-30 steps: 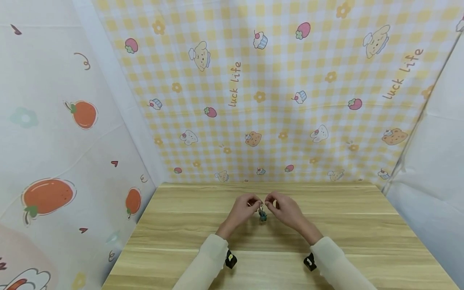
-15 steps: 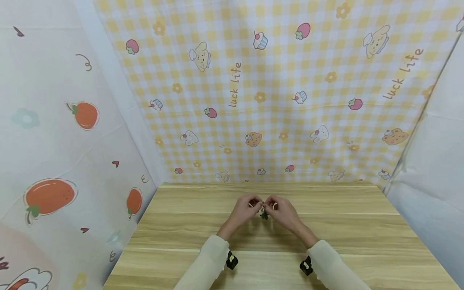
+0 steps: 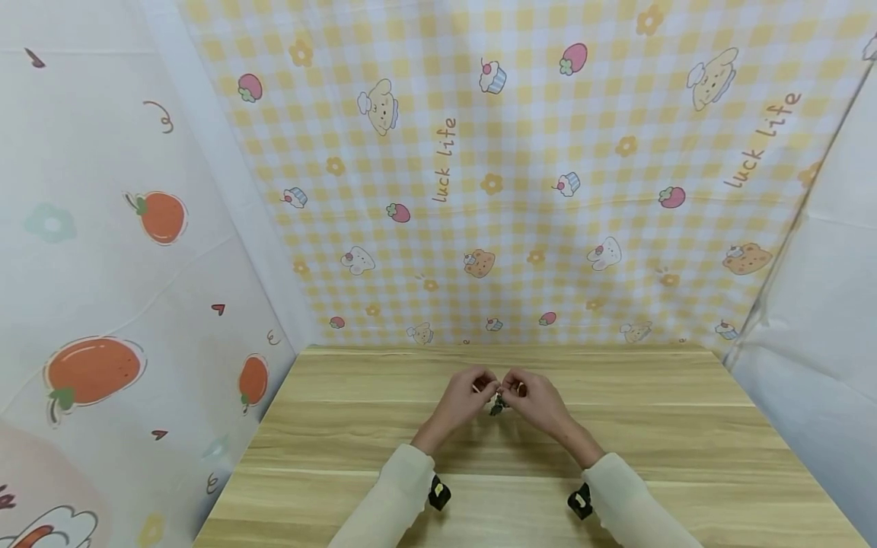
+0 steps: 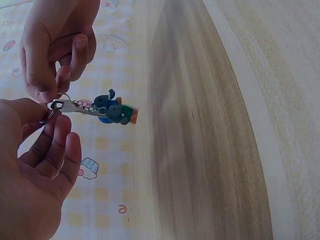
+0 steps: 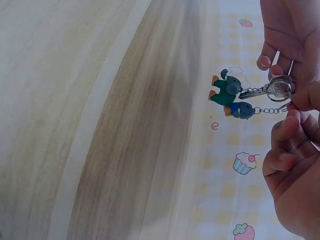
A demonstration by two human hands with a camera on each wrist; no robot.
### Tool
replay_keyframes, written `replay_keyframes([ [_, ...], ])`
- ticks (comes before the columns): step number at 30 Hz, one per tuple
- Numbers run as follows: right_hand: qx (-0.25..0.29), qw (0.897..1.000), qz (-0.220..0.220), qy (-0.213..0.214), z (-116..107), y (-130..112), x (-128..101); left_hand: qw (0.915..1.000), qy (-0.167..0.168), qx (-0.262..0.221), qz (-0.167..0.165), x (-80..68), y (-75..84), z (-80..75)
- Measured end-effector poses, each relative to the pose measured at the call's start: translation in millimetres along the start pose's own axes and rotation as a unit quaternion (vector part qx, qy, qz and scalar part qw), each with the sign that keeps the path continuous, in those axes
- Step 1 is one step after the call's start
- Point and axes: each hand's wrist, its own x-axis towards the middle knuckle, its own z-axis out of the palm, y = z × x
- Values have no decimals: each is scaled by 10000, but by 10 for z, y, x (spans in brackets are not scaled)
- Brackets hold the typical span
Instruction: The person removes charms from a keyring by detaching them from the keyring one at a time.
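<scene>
Both hands meet above the middle of the wooden table [image 3: 356, 434] and hold one keychain [image 3: 496, 405] between them. It has a metal ring, a silver key [image 5: 277, 89] and two small grey animal charms [image 5: 231, 96], one in green and one in blue. My left hand [image 4: 45, 125] pinches the ring [image 4: 54, 106] with thumb and fingers. My right hand [image 5: 295, 114] pinches the ring and key from the other side. The charms [image 4: 115, 111] hang free off the short chains, clear of the table. In the head view the left hand [image 3: 469, 390] and right hand [image 3: 530, 392] nearly touch.
Patterned cloth walls close in the table: yellow check at the back [image 3: 521, 190], white with oranges on the left [image 3: 103, 304], plain white on the right [image 3: 822, 304]. Black wrist cameras [image 3: 438, 495] sit on the cream sleeves.
The two hands have drawn closer together around the ring. The charms hang a little higher than a second ago.
</scene>
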Motion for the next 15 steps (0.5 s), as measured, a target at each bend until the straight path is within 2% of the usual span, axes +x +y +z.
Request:
replay_keyframes([
  [15,258,9979,-565,184,3,29,-20,9999,80,148,-23,8,-13,-65],
])
